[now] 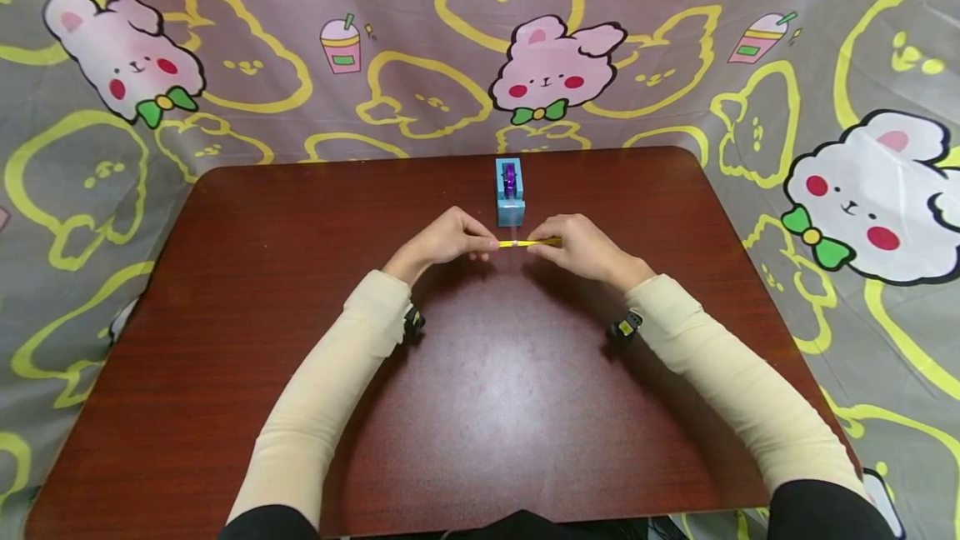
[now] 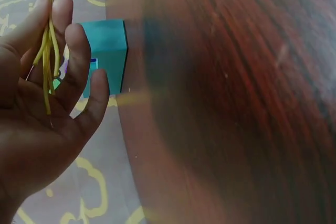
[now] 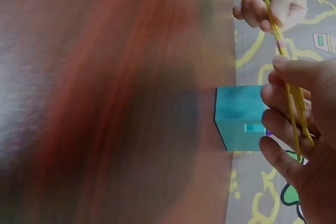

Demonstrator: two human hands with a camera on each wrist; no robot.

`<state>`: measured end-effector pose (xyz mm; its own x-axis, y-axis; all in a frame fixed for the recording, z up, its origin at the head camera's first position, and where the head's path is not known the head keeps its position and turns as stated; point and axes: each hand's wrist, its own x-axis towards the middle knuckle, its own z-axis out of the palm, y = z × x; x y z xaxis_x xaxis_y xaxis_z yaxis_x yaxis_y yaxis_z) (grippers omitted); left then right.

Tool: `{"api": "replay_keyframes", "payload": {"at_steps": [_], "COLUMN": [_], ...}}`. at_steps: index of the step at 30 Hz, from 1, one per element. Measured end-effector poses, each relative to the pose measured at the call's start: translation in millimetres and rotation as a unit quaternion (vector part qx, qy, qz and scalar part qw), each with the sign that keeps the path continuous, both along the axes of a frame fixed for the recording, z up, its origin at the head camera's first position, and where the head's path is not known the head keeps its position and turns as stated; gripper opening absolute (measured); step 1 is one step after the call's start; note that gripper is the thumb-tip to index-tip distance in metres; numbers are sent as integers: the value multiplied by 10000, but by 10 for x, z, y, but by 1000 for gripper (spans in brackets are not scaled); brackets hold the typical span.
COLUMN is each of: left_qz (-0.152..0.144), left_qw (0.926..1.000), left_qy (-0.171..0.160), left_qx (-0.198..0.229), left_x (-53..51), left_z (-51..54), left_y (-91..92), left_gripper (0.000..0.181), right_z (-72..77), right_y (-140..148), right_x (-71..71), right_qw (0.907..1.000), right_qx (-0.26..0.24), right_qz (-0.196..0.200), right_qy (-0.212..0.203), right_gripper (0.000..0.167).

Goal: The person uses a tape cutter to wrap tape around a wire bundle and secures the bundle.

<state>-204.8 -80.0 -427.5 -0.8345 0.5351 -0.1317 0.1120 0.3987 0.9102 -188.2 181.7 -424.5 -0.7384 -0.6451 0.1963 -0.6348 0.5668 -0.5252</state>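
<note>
Yellow strands (image 1: 508, 244) gathered, pinched by left hand (image 1: 453, 236) and right hand (image 1: 583, 246); tape (image 1: 513, 232) meets them between the hands, apparently yet to be cut from the dispenser (image 1: 502, 213) beyond

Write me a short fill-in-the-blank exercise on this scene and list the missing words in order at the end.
1. The left hand and the right hand both pinch the ____-coloured strands.
2. The roll inside the blue tape dispenser is coloured ____.
3. On the table, the tape dispenser stands ____ from the person than the hands are.

Missing words: yellow; purple; farther.
</note>
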Motion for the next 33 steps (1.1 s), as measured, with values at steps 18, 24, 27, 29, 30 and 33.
{"api": "replay_keyframes", "payload": {"at_steps": [18, 24, 27, 29, 30, 33], "left_qz": [-260, -340, -357, -359, -357, -369], "left_qw": [9178, 8891, 8835, 8817, 8806, 8753], "left_qy": [3660, 4358, 4472, 4503, 4523, 4619], "left_qx": [-1519, -1356, -1349, -1363, -1368, -1380], "left_x": [169, 172, 178, 182, 183, 185], "left_z": [-12, -48, -59, -59, -56, -45], "left_y": [-10, -20, -19, -19, -19, -18], "left_gripper": [10, 8, 8, 8, 8, 8], "right_z": [-81, -107, -133, -149, -153, -163], "right_y": [35, 114, 136, 136, 133, 126], "right_x": [-351, -569, -636, -655, -660, -658], "right_qw": [9752, 9005, 8650, 8460, 8388, 8122], "right_qx": [-105, -644, -578, -572, -559, -631], "right_qz": [-243, -576, -550, -465, -412, -290], "right_qy": [-2199, -4262, -4953, -5280, -5400, -5792], "right_gripper": [46, 76, 77, 75, 74, 71]}}
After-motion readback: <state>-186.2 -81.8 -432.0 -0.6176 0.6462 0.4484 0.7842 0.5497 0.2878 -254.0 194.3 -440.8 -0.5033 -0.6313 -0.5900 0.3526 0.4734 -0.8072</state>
